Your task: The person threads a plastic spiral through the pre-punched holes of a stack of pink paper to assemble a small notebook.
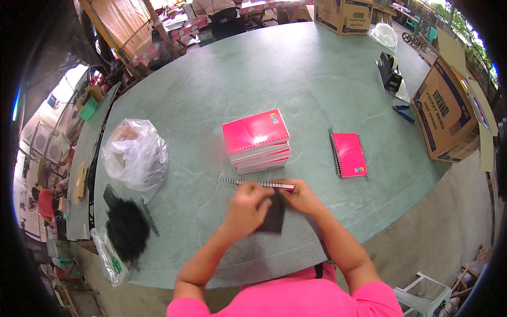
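Note:
Near the table's front edge, my right hand (pixel 299 196) grips a small pink notebook (pixel 289 187) by its right end, spine edge up. A dark spiral coil (pixel 228 180) runs along that edge and sticks out past it to the left. My left hand (pixel 247 207), a little blurred, has its fingers curled in at the coil. Below the hands shows a dark flat piece (pixel 272 219), partly covered by the left hand. Just beyond stands a stack of pink notebooks (pixel 256 132). One pink notebook with dark coils (pixel 349 154) lies to the right.
At left are a clear plastic bag (pixel 136 158), a pile of black coils (pixel 127 230) and a flat plastic packet (pixel 110 259). Blue-handled pliers (pixel 404 113), a tape dispenser (pixel 391 74) and an open carton (pixel 446 113) stand at right. Another carton (pixel 343 16) is at the back.

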`<control>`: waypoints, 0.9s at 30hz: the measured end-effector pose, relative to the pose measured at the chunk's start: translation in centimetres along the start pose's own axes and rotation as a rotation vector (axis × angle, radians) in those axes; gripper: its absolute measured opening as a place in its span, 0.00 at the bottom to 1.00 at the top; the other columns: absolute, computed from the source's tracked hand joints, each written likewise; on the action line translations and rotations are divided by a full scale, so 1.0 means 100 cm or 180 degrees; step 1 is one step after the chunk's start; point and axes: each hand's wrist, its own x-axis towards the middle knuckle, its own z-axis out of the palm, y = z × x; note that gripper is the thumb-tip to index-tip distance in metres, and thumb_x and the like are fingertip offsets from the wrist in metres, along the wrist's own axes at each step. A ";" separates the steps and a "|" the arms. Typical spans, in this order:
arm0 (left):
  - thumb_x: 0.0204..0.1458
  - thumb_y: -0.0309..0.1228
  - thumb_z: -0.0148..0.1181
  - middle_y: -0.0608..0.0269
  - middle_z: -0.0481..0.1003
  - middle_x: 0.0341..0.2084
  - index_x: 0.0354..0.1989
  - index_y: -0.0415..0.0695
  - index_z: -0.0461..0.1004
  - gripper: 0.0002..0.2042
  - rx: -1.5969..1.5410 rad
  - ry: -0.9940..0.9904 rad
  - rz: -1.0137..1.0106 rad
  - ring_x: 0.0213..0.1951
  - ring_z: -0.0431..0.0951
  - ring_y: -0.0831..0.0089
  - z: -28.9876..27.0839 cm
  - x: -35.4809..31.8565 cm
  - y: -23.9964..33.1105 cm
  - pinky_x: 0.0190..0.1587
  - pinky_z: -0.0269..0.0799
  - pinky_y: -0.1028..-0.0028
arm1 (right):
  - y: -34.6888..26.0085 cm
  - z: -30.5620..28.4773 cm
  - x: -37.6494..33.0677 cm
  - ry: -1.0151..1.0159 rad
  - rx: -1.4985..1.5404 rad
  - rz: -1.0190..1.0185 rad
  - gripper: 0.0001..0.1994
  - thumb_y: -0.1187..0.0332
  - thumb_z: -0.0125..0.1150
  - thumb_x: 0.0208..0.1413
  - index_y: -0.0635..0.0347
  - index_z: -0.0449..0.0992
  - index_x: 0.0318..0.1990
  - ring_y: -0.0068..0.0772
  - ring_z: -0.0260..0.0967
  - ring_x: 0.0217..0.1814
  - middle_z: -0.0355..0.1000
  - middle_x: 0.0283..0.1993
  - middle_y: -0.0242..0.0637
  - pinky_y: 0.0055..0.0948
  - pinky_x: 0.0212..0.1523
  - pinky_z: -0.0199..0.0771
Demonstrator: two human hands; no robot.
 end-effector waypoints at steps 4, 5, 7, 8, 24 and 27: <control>0.42 0.32 0.62 0.57 0.71 0.33 0.36 0.44 0.74 0.12 -0.0257 -0.1367 -0.0128 0.38 0.70 0.59 0.020 -0.032 -0.005 0.43 0.65 0.66 | -0.015 0.004 0.002 -0.0060 -0.0084 -0.0001 0.13 0.77 0.56 0.50 0.65 0.72 0.45 0.21 0.67 0.43 0.73 0.42 0.35 0.23 0.46 0.67; 0.43 0.32 0.62 0.57 0.71 0.33 0.37 0.45 0.74 0.12 -0.0085 -0.1066 0.0037 0.38 0.70 0.59 0.019 -0.032 -0.005 0.43 0.65 0.66 | -0.010 0.007 0.004 0.0053 0.0110 -0.0108 0.13 0.77 0.56 0.49 0.65 0.73 0.45 0.22 0.67 0.43 0.73 0.43 0.35 0.23 0.46 0.67; 0.44 0.33 0.61 0.58 0.71 0.32 0.37 0.45 0.74 0.11 0.0182 -0.0418 0.0228 0.38 0.70 0.59 0.013 -0.019 0.001 0.43 0.64 0.66 | 0.003 0.005 0.006 0.0314 0.0442 -0.0314 0.12 0.78 0.57 0.49 0.65 0.73 0.43 0.24 0.68 0.44 0.72 0.43 0.34 0.24 0.46 0.67; 0.44 0.33 0.60 0.58 0.71 0.32 0.37 0.45 0.74 0.11 0.0301 -0.0071 0.0224 0.38 0.70 0.59 0.004 -0.005 0.003 0.43 0.63 0.66 | 0.005 0.004 0.004 0.0306 0.0471 -0.0348 0.12 0.78 0.57 0.49 0.65 0.73 0.42 0.25 0.68 0.44 0.72 0.43 0.34 0.24 0.45 0.68; 0.43 0.34 0.60 0.59 0.70 0.30 0.31 0.43 0.71 0.10 0.1003 -0.0008 0.0055 0.36 0.69 0.60 -0.001 0.015 -0.014 0.38 0.61 0.65 | -0.011 0.017 0.001 0.0506 0.1232 -0.0404 0.09 0.77 0.55 0.51 0.65 0.73 0.41 0.22 0.67 0.44 0.72 0.44 0.40 0.21 0.42 0.67; 0.43 0.36 0.59 0.60 0.70 0.30 0.31 0.43 0.71 0.11 0.0879 -0.0082 -0.0037 0.37 0.69 0.60 -0.002 0.017 -0.012 0.38 0.60 0.64 | -0.006 0.012 0.002 0.0361 0.0966 0.0207 0.09 0.78 0.54 0.52 0.65 0.73 0.41 0.25 0.66 0.48 0.70 0.47 0.43 0.23 0.46 0.67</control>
